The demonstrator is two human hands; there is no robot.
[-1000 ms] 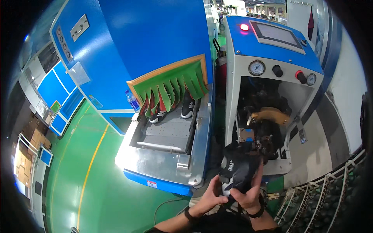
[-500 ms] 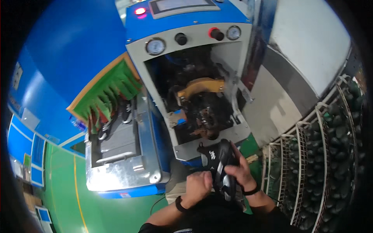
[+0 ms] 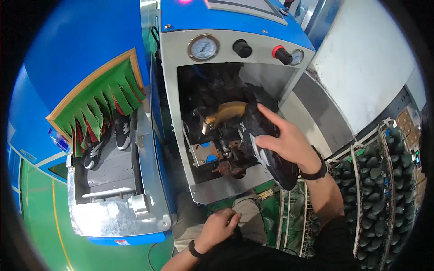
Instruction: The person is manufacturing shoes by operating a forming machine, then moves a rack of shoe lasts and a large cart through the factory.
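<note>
In my right hand [image 3: 291, 142] is a black shoe [image 3: 276, 166] with white and silver markings. The thumb and a stretched index finger lie along its side. I hold it tilted at the right side of the opening of a blue and grey machine [image 3: 212, 189]. Inside the opening, a curved yellow clamp piece [image 3: 226, 112] is partly behind the shoe. Below it sit dark metal parts [image 3: 233, 162]. My left hand [image 3: 218, 229] is low in front of the machine, fingers curled in and nothing visible in them.
A metal conveyor box [image 3: 113, 217] stands at left, with two dark shoes [image 3: 122, 131] below a green strip curtain [image 3: 97, 108]. Wire racks [image 3: 357, 198] full of dark shoe-shaped pieces stand at right. Gauges [image 3: 203, 48] and knobs [image 3: 242, 48] jut from the machine's front.
My right hand has carried the shoe forward and up to the machine's opening. My left hand has come away from the shoe and dropped lower. The view has shifted closer to the machine.
</note>
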